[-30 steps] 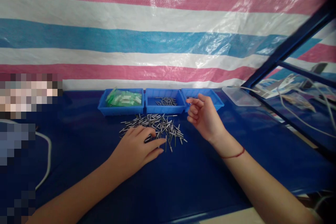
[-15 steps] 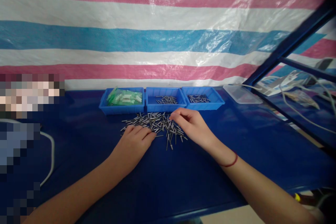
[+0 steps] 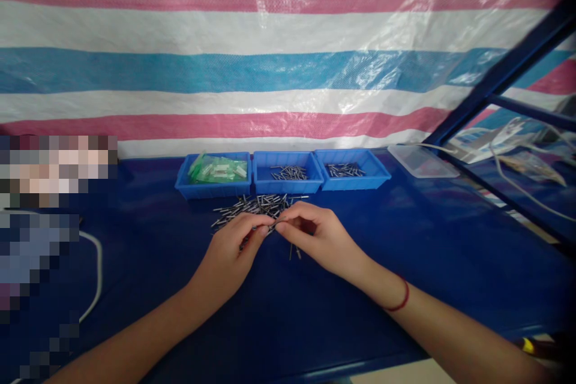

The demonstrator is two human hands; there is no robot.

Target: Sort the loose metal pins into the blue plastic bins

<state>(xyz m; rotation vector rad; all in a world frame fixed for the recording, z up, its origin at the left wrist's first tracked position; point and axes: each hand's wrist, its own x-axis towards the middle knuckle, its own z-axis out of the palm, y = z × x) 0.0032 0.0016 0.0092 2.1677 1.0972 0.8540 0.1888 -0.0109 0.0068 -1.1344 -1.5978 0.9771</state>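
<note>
A pile of blind rivets [image 3: 245,207] lies on the blue table, partly hidden behind my hands. My left hand [image 3: 234,246] reaches in from the left, thumb and forefinger pinched together on a thin blind rivet [image 3: 272,225]. Right against those fingertips, my right hand [image 3: 321,237] also pinches at the rivet, its thumb and forefinger closed. The fingers cover most of that rivet. Behind the pile, the middle blue bin [image 3: 265,183] and the right blue bin [image 3: 375,175] hold more rivets.
The left blue bin [image 3: 182,183] contains green plastic packets [image 3: 218,169]. A clear plastic lid [image 3: 423,162] lies right of the bins, beside a dark metal frame [image 3: 490,84]. At the left are a white cable [image 3: 99,270] and a blurred-out person [image 3: 58,168].
My hands have come together over the front of the pile. The left hand has risen off the rivets, and the right has moved down and left until their fingertips meet.
</note>
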